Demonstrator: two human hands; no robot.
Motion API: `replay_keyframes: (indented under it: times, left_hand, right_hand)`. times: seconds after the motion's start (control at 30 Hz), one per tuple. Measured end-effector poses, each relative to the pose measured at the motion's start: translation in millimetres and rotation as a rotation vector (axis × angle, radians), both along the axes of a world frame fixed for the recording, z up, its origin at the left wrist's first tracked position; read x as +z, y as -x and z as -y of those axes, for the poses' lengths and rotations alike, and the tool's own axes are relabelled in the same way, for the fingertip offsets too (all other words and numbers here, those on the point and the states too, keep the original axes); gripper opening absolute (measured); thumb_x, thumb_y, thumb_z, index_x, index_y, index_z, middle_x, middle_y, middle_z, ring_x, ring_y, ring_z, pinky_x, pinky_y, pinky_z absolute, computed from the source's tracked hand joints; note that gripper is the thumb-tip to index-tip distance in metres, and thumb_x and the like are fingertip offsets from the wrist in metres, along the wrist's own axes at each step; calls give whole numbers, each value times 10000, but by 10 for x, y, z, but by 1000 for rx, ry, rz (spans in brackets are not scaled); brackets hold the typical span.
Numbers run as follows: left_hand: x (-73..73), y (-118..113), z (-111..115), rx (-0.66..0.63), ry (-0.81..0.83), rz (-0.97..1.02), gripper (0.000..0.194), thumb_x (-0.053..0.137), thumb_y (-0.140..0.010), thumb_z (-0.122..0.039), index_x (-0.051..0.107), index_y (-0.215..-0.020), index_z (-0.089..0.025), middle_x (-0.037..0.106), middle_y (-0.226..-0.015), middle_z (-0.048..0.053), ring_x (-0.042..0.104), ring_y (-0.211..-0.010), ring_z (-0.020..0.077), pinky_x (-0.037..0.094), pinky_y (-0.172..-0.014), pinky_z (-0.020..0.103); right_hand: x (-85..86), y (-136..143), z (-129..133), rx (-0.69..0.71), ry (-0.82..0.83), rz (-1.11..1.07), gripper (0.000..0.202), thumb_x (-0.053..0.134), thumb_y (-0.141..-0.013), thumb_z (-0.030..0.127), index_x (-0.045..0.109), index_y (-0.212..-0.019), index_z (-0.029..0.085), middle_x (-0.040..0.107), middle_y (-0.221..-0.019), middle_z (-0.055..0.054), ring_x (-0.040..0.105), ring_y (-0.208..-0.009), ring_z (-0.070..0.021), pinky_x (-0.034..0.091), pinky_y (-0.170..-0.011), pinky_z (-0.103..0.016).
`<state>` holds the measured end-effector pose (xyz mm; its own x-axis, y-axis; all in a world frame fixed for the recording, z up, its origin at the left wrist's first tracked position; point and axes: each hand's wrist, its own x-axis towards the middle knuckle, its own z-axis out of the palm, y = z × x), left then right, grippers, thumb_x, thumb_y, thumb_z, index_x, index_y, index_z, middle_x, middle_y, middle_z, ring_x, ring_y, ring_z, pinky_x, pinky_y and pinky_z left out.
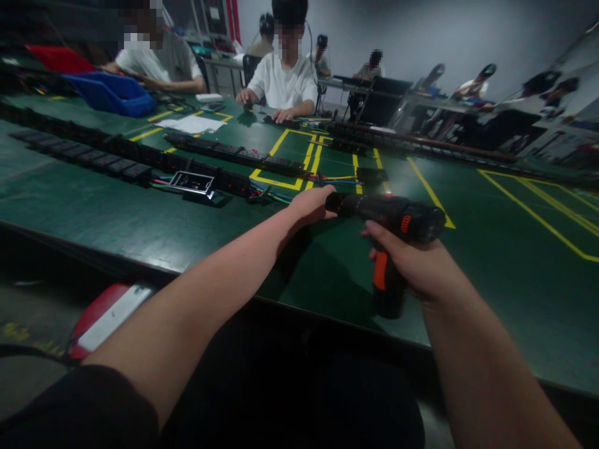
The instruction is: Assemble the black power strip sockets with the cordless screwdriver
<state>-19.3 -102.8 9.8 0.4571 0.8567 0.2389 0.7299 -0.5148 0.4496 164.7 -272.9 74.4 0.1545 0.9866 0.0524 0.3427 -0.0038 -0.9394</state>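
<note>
My right hand is wrapped round the grip of a black and orange cordless drill, its nose pointing left. The chuck end overlaps the edge of my left hand, which reaches forward over the table. The left fingers are mostly hidden behind the hand and the drill, so what they hold does not show. Coloured wires run up to the left hand from a black strip of socket-like modules. A framed display panel sits in that strip. Beyond the hand, more wires lead to a small black block.
The green table carries yellow tape outlines. Further black module strips lie across it, with white paper and a blue bin behind. A co-worker sits opposite, another at the far left. A red and white object is below the near edge.
</note>
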Motion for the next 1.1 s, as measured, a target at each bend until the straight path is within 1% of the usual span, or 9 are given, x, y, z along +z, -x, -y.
replay_keyframes:
  times: [0.13, 0.23, 0.3, 0.43, 0.53, 0.6, 0.7, 0.93, 1.1]
  left_hand:
    - [9, -5, 5, 13, 9, -8, 542, 784, -835, -416, 603, -1315, -243, 743, -1197, 128, 691, -1102, 325, 541, -930, 429]
    - [1, -3, -2, 15, -1, -14, 536, 779, -836, -427, 609, -1311, -247, 740, -1194, 119, 685, -1119, 320, 534, -946, 421]
    - [-5, 0, -6, 12, -17, -18, 535, 774, -835, -433, 615, -1308, -240, 742, -1185, 118, 688, -1111, 319, 537, -939, 419]
    - [-24, -1, -24, 10, -26, -23, 527, 765, -835, -442, 624, -1298, -233, 750, -1171, 119, 697, -1078, 314, 544, -911, 420]
    - [-52, -6, -46, 8, -45, -20, 531, 774, -827, -450, 629, -1289, -231, 755, -1185, 125, 697, -1082, 318, 538, -914, 421]
    - [-66, -8, -57, 3, -62, -21, 534, 777, -822, -449, 631, -1286, -229, 758, -1196, 123, 697, -1086, 316, 534, -913, 415]
    - [-62, -7, -55, 3, -66, -23, 544, 773, -821, -441, 629, -1296, -220, 759, -1200, 121, 699, -1086, 308, 529, -910, 403]
    - [-2, 0, -13, 27, -16, -25, 544, 773, -825, -420, 627, -1310, -222, 754, -1185, 117, 700, -1076, 297, 532, -886, 382]
    - [-7, 5, -20, 18, -12, -17, 538, 778, -828, -419, 627, -1309, -230, 757, -1197, 111, 700, -1081, 289, 531, -897, 374]
  right_hand:
    - [26, 95, 25, -4, 32, -150, 614, 918, -640, 601, 731, -1075, 210, 741, -912, -59, 639, -603, -171, 578, -545, -346]
    - [22, 154, 39, 3, 33, -169, 678, 912, -652, 586, 722, -1187, 215, 747, -983, -70, 686, -653, -199, 611, -578, -373]
    - [8, 176, 36, -5, 35, -142, 685, 895, -676, 578, 718, -1226, 211, 749, -977, -78, 690, -644, -209, 609, -562, -383]
    - [-14, 190, 26, -22, 44, -78, 558, 832, -745, 591, 743, -1124, 190, 739, -913, -86, 646, -558, -186, 577, -508, -373]
    - [-6, 204, 36, -22, 41, -66, 468, 823, -761, 580, 736, -993, 183, 721, -857, -78, 622, -533, -167, 555, -494, -349]
    - [6, 218, 48, -18, 51, -65, 446, 825, -767, 570, 721, -957, 180, 704, -806, -68, 618, -529, -164, 540, -485, -332]
    - [13, 233, 55, -9, 53, -71, 442, 821, -776, 558, 710, -980, 182, 689, -779, -52, 610, -523, -154, 522, -473, -311]
    - [0, 211, 30, -10, 54, -168, 473, 841, -755, 541, 701, -1045, 195, 695, -854, -41, 590, -503, -128, 493, -438, -288]
    - [12, 202, 32, -10, 59, -140, 470, 847, -745, 551, 698, -1000, 186, 684, -795, -38, 586, -499, -133, 488, -432, -287]
